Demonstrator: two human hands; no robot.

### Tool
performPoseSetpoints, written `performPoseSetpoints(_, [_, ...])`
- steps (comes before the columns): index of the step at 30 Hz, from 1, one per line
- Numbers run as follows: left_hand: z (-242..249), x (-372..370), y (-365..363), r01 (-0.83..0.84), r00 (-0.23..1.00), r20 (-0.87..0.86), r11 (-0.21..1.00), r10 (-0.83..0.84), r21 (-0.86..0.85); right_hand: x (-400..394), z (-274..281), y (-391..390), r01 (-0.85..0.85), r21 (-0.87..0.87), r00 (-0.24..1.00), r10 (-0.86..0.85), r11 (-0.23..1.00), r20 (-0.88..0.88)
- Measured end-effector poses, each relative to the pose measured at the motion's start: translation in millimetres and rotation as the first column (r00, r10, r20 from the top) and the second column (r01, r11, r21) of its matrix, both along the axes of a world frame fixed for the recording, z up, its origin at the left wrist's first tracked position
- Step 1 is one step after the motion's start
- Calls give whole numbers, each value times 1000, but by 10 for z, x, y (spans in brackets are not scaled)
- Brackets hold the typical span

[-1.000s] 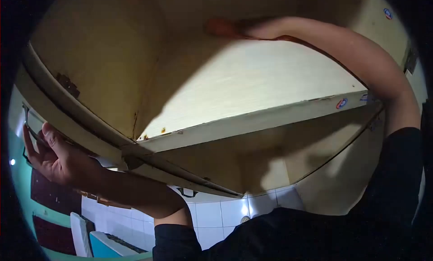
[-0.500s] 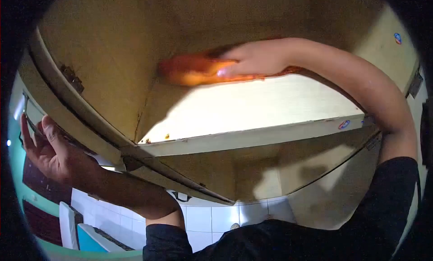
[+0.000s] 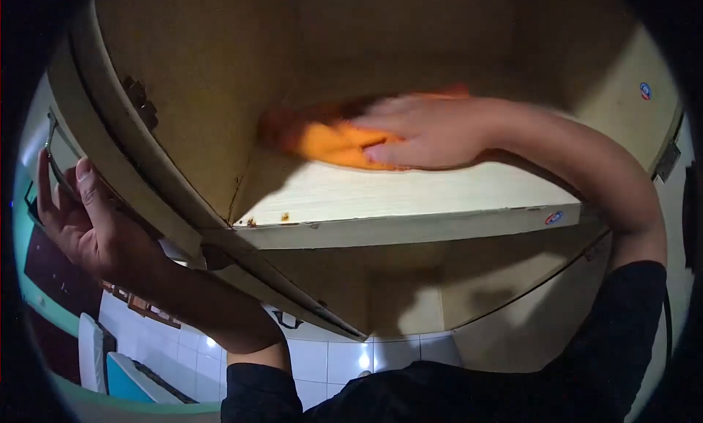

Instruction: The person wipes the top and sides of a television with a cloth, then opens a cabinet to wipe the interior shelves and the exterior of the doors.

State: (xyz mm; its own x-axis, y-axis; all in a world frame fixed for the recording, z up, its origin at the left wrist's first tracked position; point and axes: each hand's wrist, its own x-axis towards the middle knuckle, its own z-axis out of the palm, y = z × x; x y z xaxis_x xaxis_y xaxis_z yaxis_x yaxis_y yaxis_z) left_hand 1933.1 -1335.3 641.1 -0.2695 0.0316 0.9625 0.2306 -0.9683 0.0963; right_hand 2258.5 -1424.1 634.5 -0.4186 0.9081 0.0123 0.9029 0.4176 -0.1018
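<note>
My right hand (image 3: 425,134) presses an orange cloth (image 3: 337,143) onto the cream shelf (image 3: 410,192) inside a wooden cabinet, close to its left inner wall. The cloth is bunched under and in front of the fingers, and its far end is blurred. At the far left, my left hand (image 3: 77,211) is curled at the metal handle (image 3: 50,134) of a cabinet door (image 3: 80,148), fingers round the handle and thumb raised against the door.
A lower compartment (image 3: 406,298) lies under the shelf. Rusty hinges (image 3: 139,101) sit on the left wall. Another door handle (image 3: 287,320) shows lower down, above the white tiled floor (image 3: 311,357). A teal and white object (image 3: 132,379) stands at the lower left.
My right hand and the cloth appear slightly lower in view, with the hand a little farther right. The view has shifted a little. My left hand stays at the door handle.
</note>
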Motion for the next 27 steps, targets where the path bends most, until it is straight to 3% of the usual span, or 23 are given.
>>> performPoseSetpoints(4, [-47, -47, 15, 118, 993, -21, 992, -119, -34, 59, -38, 93, -90, -4, 994, 89, 996, -69])
performPoseSetpoints(5, [-62, -103, 46, 142, 987, -72, 989, -145, -41, 109, -32, 156, 15, -81, 995, -23, 997, -97])
performPoseSetpoints(6, [-50, 93, -59, 50, 998, 32, 999, -50, -4, 174, -17, 234, 117, -159, 984, -136, 980, -114])
performPoseSetpoints(7, [-52, 147, -70, 88, 994, 56, 996, -89, 18, 327, -70, 389, 256, -144, 962, -266, 956, -60])
performPoseSetpoints(10, [-63, 114, 11, 121, 990, 72, 993, -120, -5, 568, -115, 448, 334, -271, 924, -370, 903, -92])
performPoseSetpoints(11, [-59, 137, 17, 130, 986, 106, 991, -131, 11, 556, -243, 416, 318, 19, 921, -304, 948, -242])
performPoseSetpoints(13, [-40, 137, -3, 126, 981, 151, 991, -119, -35, 597, -311, 416, 316, 307, 910, -195, 898, -365])
performPoseSetpoints(14, [19, 6, 35, 125, 982, 146, 992, -118, -35, 668, -250, 458, 344, 200, 923, -293, 917, -248])
performPoseSetpoints(16, [149, -324, 222, -93, 993, -73, 995, 90, -35, 793, -194, 543, 428, -12, 904, -428, 904, 15])
performPoseSetpoints(18, [254, -529, 301, -342, 907, -260, 940, 331, 3, 402, -60, 255, 316, 40, 949, -315, 948, -19])
performPoseSetpoints(19, [335, -445, 194, -155, 986, -96, 952, 133, -264, 284, -10, 169, 261, 28, 965, -260, 965, -34])
performPoseSetpoints(20, [404, -514, 229, -39, 995, -97, 937, 5, -348, 345, -80, 216, 35, 191, 998, -24, 981, -59])
performPoseSetpoints(22, [541, -648, 303, 171, 974, -42, 840, -224, -515, 336, -74, 223, -172, 329, 985, 168, 928, 42])
performPoseSetpoints(27, [537, -17, -22, 20, 997, 73, 984, -7, -179, 363, -48, 235, -82, 303, 997, 77, 949, 28])
